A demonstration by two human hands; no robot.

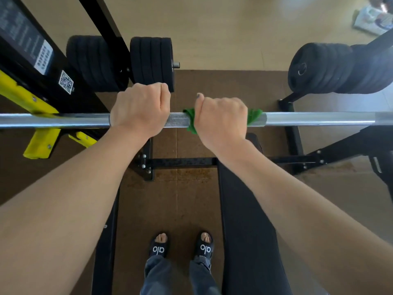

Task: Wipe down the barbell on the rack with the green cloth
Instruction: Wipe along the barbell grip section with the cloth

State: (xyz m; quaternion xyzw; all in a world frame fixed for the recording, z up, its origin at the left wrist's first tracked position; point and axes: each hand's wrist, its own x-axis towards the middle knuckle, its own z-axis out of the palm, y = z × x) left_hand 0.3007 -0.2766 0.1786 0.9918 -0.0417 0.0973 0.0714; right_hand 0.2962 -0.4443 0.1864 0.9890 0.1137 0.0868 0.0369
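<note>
Head view: the bar (319, 118) lies across the rack (42, 116). The left hand (139, 108) grips it bare; the right hand (221, 118) grips the cloth (254, 116) wrapped round the knurled part. The bunched cloth could snag on the knurling or slip from the fist, and a hard push might roll the bar on its hooks. No containers show.
</note>
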